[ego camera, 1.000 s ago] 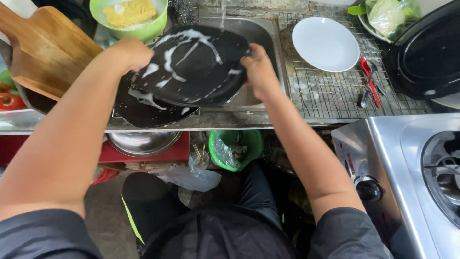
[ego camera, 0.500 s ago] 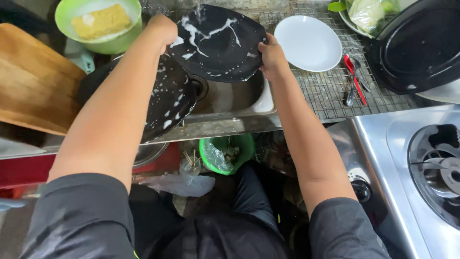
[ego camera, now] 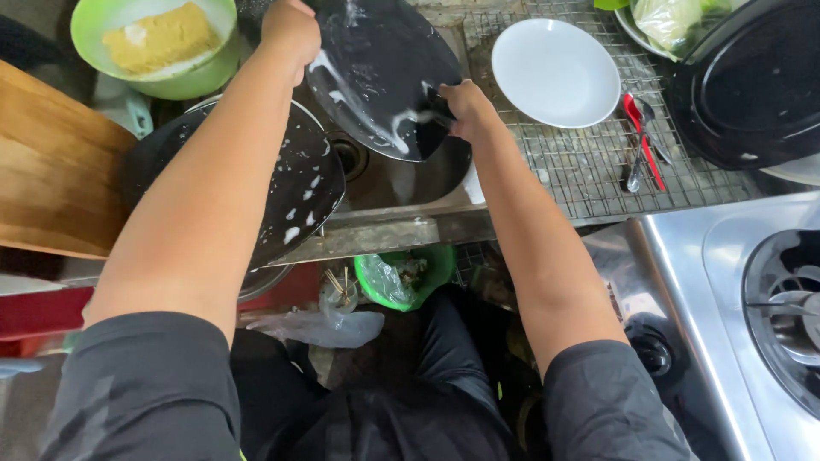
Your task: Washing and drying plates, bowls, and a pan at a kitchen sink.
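Even, soft daylight falls from above on the sink area, with pale glare on the steel stove top and white plate, deep shadow below the worktop, slight wide-angle bending at the edges, and mild softness throughout.

Over the sink there is little free room: the soapy black plate held tilted between both hands fills most of it, and a second black pan leans over the sink's left edge. Further left, the wooden board and green bowl block the counter. To the right, the wire rack has bare mesh between the white plate and the red utensils.
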